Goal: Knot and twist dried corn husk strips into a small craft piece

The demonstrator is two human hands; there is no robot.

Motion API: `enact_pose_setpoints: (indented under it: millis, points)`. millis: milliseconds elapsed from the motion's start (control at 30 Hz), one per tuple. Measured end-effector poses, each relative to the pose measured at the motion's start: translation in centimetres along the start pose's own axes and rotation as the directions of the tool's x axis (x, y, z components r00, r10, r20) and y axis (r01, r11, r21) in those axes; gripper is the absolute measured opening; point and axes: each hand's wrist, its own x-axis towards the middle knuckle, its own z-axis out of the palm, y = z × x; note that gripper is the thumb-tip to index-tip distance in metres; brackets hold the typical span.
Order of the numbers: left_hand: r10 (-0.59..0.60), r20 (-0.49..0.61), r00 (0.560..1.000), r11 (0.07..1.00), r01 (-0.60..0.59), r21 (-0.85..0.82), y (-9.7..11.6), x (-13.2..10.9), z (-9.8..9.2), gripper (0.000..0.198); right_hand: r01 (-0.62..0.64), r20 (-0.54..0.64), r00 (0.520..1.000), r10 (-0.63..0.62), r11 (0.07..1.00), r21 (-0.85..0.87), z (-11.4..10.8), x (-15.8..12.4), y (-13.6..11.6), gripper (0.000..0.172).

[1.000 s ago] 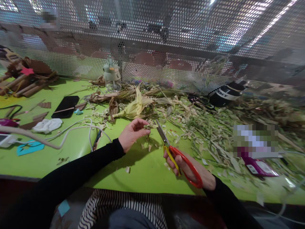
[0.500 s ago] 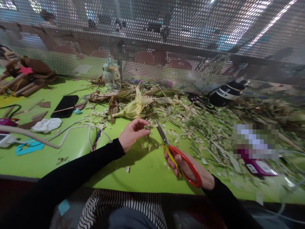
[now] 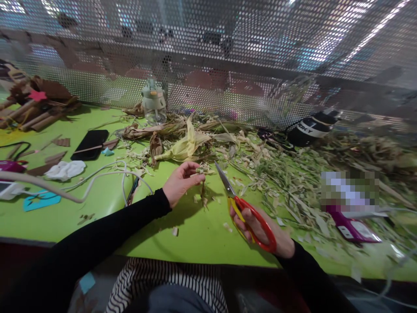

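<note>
My left hand (image 3: 182, 182) pinches a small bundle of dried husk strips (image 3: 202, 169) between thumb and fingers, above the green table (image 3: 192, 237). Around the handles of a pair of scissors (image 3: 257, 217), one red and one yellow, my right hand (image 3: 252, 228) is closed. The scissor blades (image 3: 224, 179) point up and left, close together and a short way right of the husk strips. Small cut pieces lie on the table below the left hand. A pale yellow corn husk (image 3: 185, 147) rests just beyond both hands.
Shredded husk (image 3: 280, 191) covers the right side, near a purple device (image 3: 353, 228) and a dark bottle (image 3: 311, 130). A clear bottle (image 3: 154, 104) stands by the perforated metal screen (image 3: 208, 65). On the left are a phone (image 3: 89, 144), a white cable (image 3: 97, 174) and crumpled tissue (image 3: 65, 170).
My right hand has drawn the scissors slightly right, away from the husk strips, and the blades have closed up. My left hand has hardly moved.
</note>
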Motion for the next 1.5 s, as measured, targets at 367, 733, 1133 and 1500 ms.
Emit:
enact_pose_setpoints:
  millis: [367,733,1133,1500]
  points:
    - [-0.041,-0.037,0.998,0.999,0.042,0.024,0.2,0.1,0.0,0.031,0.066,0.076,0.994,-0.073,0.994,0.089,0.8,-1.2,0.2,0.063]
    - [-0.052,-0.019,0.998,0.994,0.053,0.094,0.7,0.1,0.1,0.023,0.113,0.067,0.992,-0.106,0.988,-0.11,-0.4,-1.1,0.0,0.064]
    - [-0.136,-0.005,0.991,0.971,0.133,-0.198,0.3,0.2,-0.1,0.023,0.09,0.05,0.995,-0.085,0.989,-0.117,-0.7,-1.4,0.2,0.064]
    - [-0.156,-0.009,0.988,0.96,0.149,-0.238,0.4,-0.4,0.6,0.017,0.097,0.02,0.995,-0.095,0.986,-0.133,0.3,-1.2,0.4,0.061]
